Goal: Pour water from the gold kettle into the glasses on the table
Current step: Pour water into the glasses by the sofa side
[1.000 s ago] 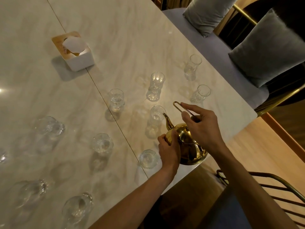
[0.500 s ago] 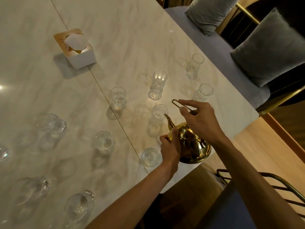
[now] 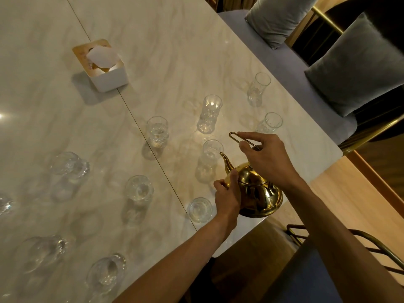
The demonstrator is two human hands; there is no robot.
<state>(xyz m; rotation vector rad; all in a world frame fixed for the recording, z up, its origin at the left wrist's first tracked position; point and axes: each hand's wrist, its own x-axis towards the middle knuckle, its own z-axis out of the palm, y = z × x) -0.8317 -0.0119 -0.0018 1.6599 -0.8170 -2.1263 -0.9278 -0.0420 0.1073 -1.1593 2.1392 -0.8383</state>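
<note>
Marble table (image 3: 175,51): left glasses (image 3: 67,165) blurred.

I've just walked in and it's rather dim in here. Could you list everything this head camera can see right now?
Gold kettle: one, gold, near table edge, spout toward a glass.
Glasses: at least twelve, clear, spread over the table; more may be cut off at the left edge.
Tissue box: one, white with a wooden top, far left of the table, tissue sticking up.
Table: one, pale marble look, with a seam running across it.
Cushions: two, grey, on the bench beyond the table.
Bench: one, grey-blue seat, gold frame.
Chair: one, metal frame, lower right.
Left hand: on the kettle's body.
Right hand: gripping the kettle's wire handle.
</note>
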